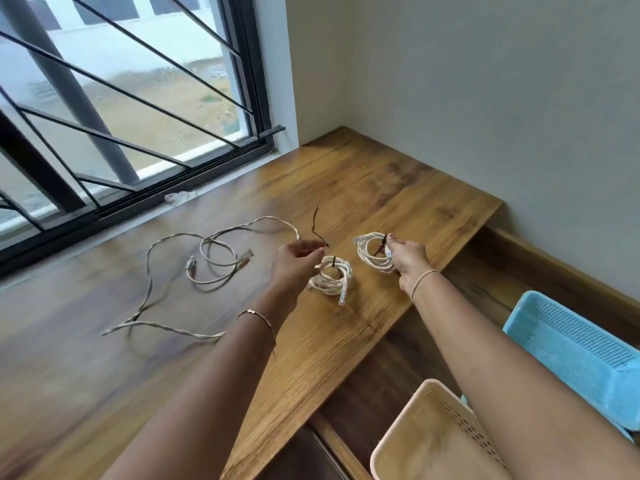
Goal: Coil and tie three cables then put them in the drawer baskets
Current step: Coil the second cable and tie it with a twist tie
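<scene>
Wooden desk [346,341] beside a window.
Right hand [407,259] grips an upright coil [372,254]; left hand [298,259] pinches a black tie [317,228] pointing up.

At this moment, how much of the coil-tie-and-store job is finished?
Done: one cream coiled cable lies on the wooden desk, bound with a dark tie.

In hand: the right hand holds a second cream coil, while the left hand pinches a thin black twist tie.

Left: the long loose cream cable is uncoiled, and neither the beige basket nor the blue basket shows a cable.
</scene>
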Demonstrator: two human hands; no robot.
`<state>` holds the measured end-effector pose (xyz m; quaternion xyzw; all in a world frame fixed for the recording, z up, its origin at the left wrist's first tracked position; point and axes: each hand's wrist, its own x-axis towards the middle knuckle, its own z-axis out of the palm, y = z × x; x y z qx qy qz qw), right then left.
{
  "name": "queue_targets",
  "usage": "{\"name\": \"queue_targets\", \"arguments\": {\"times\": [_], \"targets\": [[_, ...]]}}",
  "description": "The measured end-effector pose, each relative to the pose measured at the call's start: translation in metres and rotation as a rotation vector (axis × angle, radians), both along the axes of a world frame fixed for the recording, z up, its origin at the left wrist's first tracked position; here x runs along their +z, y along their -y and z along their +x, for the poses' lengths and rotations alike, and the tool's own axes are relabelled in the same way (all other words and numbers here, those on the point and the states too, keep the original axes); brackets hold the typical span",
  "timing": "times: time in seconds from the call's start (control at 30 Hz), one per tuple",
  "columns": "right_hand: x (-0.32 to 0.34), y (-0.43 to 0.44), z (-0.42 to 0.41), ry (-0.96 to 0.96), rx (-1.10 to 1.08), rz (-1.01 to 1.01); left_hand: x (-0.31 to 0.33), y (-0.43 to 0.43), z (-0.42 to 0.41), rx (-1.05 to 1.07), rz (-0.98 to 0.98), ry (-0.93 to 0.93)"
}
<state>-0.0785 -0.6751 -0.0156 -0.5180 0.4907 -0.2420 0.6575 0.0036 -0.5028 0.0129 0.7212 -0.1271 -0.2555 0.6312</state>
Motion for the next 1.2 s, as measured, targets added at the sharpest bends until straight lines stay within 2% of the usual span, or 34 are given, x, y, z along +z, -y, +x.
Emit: {"name": "queue_targets", "arguments": {"times": [0.37, 0.5, 0.6, 1.03, 1.2], "targets": [[-0.023, 0.017, 0.02, -0.15, 0.006, -0.159, -0.007, 0.016, 0.022, -0.023, 0.054, 0.005], [-0.027, 0.022, 0.02, -0.324, 0.058, -0.324, -0.009, 0.017, 0.024, -0.028, 0.06, -0.01], [-0.03, 0.025, 0.02, -0.379, 0.099, -0.41, -0.009, 0.02, 0.024, -0.031, 0.051, -0.03], [-0.025, 0.034, 0.012, -0.389, 0.124, -0.421, -0.01, 0.022, 0.025, -0.031, 0.04, -0.028], [-0.016, 0.026, 0.008, -0.259, 0.116, -0.44, -0.009, 0.018, 0.026, -0.035, 0.043, -0.02]]}}
